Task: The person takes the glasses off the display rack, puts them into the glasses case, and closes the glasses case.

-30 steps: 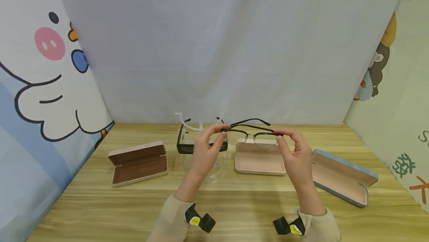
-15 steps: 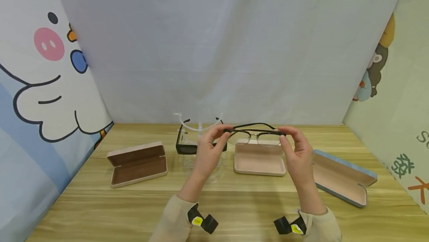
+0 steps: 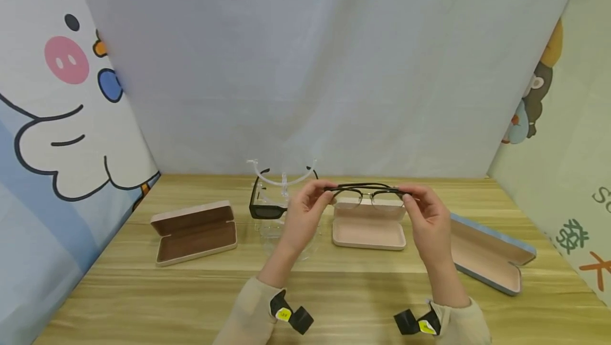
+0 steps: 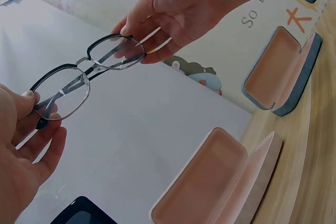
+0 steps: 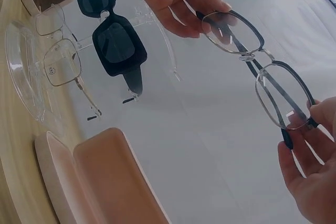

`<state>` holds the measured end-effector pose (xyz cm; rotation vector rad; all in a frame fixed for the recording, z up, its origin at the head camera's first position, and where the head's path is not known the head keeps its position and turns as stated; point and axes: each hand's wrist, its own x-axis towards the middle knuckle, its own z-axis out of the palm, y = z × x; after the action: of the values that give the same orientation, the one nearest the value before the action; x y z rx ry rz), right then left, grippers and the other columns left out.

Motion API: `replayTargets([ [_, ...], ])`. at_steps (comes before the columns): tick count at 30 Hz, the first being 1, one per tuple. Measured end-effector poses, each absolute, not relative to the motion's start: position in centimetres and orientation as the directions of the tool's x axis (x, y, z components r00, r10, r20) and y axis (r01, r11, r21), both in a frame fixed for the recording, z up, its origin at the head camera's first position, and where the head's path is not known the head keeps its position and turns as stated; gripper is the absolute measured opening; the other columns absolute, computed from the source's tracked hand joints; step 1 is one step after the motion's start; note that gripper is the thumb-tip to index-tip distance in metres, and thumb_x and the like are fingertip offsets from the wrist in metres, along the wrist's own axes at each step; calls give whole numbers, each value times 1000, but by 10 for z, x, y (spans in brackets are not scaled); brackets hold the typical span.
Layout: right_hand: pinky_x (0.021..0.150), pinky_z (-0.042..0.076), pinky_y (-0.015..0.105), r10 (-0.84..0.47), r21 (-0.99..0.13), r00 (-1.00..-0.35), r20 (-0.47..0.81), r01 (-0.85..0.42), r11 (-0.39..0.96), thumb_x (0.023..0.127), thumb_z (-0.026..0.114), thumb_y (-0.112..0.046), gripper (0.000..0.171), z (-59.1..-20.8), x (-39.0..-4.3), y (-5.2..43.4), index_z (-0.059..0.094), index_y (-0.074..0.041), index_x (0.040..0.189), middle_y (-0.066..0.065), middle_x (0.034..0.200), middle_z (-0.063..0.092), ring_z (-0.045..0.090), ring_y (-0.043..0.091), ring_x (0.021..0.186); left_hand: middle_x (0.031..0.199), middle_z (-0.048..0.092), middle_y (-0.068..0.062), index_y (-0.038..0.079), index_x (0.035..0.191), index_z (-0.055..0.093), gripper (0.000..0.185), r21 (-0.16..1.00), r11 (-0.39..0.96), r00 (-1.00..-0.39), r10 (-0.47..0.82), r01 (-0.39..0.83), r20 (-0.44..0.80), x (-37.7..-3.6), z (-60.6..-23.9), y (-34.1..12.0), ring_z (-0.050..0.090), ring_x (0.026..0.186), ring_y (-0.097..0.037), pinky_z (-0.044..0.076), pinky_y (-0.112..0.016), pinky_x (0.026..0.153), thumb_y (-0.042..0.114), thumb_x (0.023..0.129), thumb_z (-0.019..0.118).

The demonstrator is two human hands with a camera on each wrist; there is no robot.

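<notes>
Hands (image 3: 305, 212) (image 3: 427, 217) pinch black glasses (image 3: 365, 192) above pink case (image 3: 368, 231); sunglasses (image 3: 266, 209) beside.

A staged tabletop booth rather than a lived-in room: a wooden table (image 3: 143, 302) is walled by a plain grey backdrop (image 3: 305, 69) at the far side, with cartoon-printed panels (image 3: 57, 95) left and right. A clear eyewear display stand (image 3: 281, 186) and open glasses cases (image 3: 195, 231) suggest an optician's counter mock-up.
</notes>
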<state>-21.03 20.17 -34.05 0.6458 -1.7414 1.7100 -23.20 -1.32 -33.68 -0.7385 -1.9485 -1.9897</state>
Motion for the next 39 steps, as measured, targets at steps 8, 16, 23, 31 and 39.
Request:
replayTargets([
  [8,73,48,16,84,-705,-702,707,-710,-3,89,48,8,18,-343,-212,205,57,14,103,-2,100,65,59,7,86,95,59,-22,-1,106,60,19,859,-148,-854,115,490,507,-241,-353,-3,59,79,-19,51,-28,76,7,90,54],
  [16,72,48,15,133,-736,-729,671,-677,-1,88,51,6,18,-345,-212,207,57,16,103,-2,99,66,60,7,84,95,59,-11,-4,107,57,23,871,-222,-894,-11,439,448,-242,-354,6,59,75,-7,51,-24,75,4,86,59],
  [23,71,50,15,234,-800,-778,583,-600,-2,86,55,5,15,-347,-213,205,65,6,98,1,94,65,61,7,79,96,56,-13,-9,103,55,22,838,-279,-881,-73,468,468,-242,-359,13,60,76,-8,52,-22,74,0,84,61],
  [31,72,49,13,286,-839,-795,536,-538,76,86,55,5,19,-350,-214,203,58,18,100,1,94,56,58,6,76,102,52,-19,-7,99,56,19,817,-241,-851,-116,524,512,-239,-366,15,58,81,-11,51,-19,71,2,84,62],
  [39,72,49,13,353,-887,-823,444,-461,40,86,57,2,15,-353,-215,205,62,8,99,2,94,59,60,6,75,104,53,-16,-6,105,53,21,850,-275,-893,-120,450,434,-238,-371,21,62,85,-12,52,-29,81,0,86,59],
])
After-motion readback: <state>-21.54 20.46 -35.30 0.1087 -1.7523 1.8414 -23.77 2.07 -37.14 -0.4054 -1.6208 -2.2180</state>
